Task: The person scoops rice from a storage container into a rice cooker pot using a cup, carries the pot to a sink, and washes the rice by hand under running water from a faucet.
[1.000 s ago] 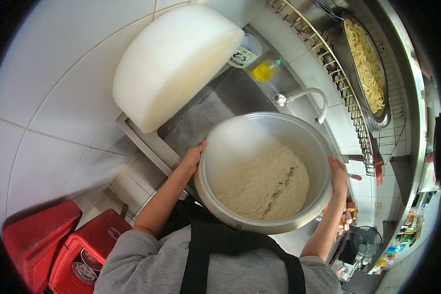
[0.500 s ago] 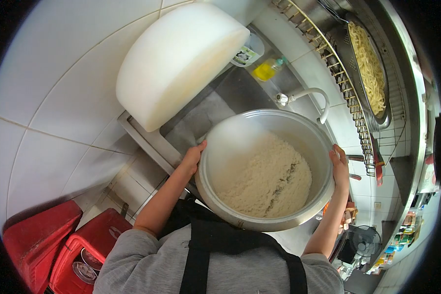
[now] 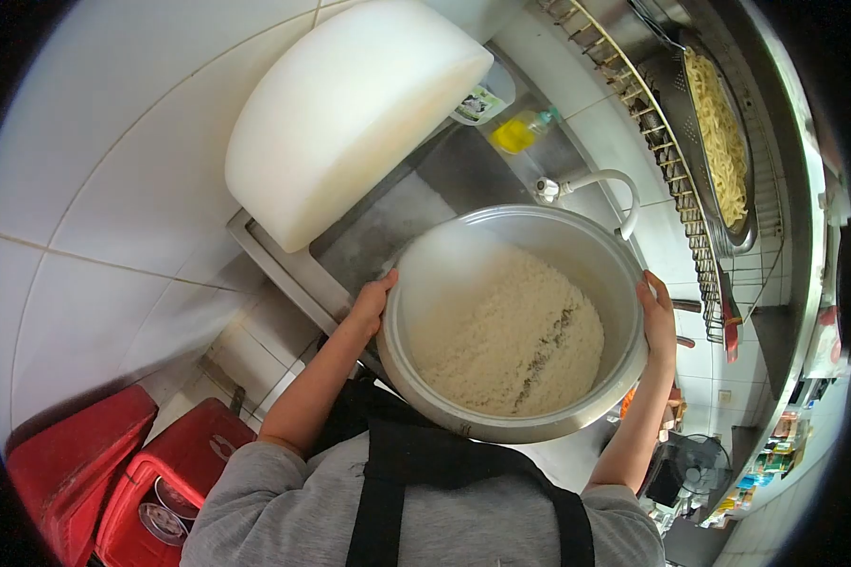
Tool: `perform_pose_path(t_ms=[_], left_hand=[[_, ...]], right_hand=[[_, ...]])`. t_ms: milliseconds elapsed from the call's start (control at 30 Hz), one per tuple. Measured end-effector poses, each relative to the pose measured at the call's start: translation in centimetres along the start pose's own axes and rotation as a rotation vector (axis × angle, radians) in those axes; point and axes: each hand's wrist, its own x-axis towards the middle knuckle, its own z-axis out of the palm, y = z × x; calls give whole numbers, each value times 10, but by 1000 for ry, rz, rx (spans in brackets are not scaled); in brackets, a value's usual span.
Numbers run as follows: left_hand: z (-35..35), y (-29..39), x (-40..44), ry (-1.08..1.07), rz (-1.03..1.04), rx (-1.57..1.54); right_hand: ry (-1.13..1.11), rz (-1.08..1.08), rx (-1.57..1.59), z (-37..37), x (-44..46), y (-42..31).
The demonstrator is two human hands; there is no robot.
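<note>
Both of my hands hold a large round metal pot in front of my body, over the near edge of the sink. My left hand grips its left side, and my right hand grips the right side. Inside lies a heap of white rice-like grains with a dark speckled streak across it. A whitish haze blurs the left part of the pot's inside.
Beyond the pot is a steel sink with a curved faucet. A big white rounded block stands at its left, and a yellow soap bottle behind. Noodles sit on the upper-right rack. Red bins are at lower left.
The pot has shifted slightly up in the view, still between both hands. The white block, faucet and rack appear slightly farther right, as the view has moved a little.
</note>
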Motion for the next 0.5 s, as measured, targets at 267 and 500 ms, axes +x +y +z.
perform_pose_path(t_ms=[267, 500], left_hand=[[-3, -3, 4, 0, -2, -41], [-12, -9, 14, 22, -11, -27]], right_hand=[[3, -16, -60, 5, -1, -12], [-2, -9, -93, 9, 2, -17]])
